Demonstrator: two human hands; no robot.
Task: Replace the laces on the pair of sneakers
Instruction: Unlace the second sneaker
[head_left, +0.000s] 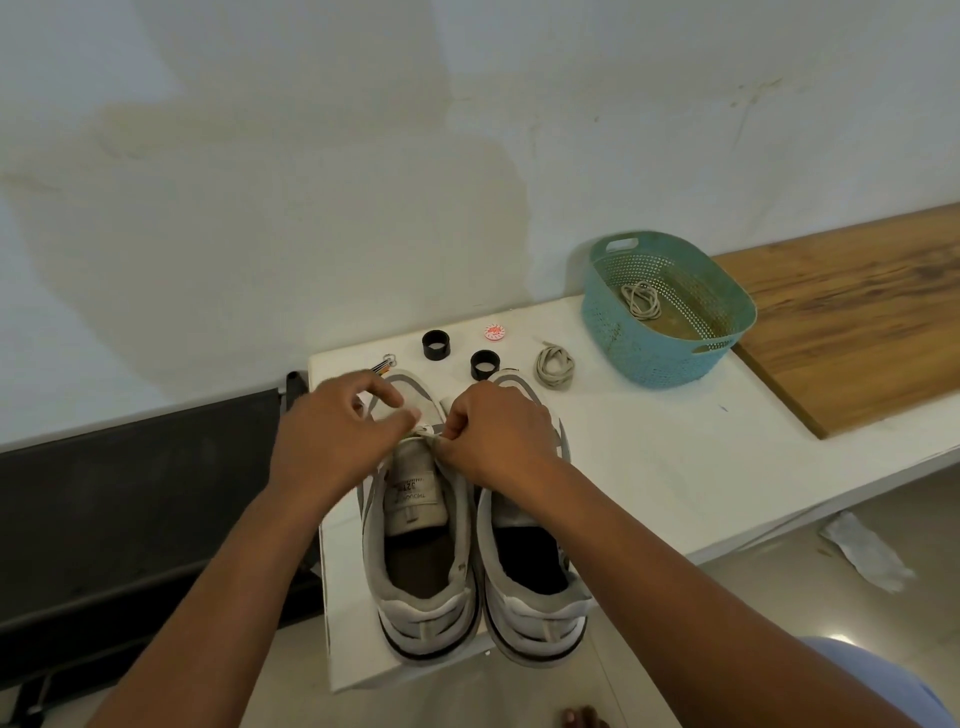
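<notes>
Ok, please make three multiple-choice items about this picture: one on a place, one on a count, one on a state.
1. Where is the coiled lace that lies outside the basket?
A. On the white table, left of the basket
B. Inside a sneaker
C. On the wooden board

2. How many black rings stand on the table?
A. One
B. Two
C. Four

3. What is the right hand doing?
A. Resting flat on the table
B. Pinching a lace at the left sneaker
C. Lifting the basket

Answers:
1 A: the coiled lace lies on the white table, beside the teal basket.
2 B: one black ring and another stand behind the sneakers.
3 B: the right hand grips the lace end above the left sneaker.
</notes>
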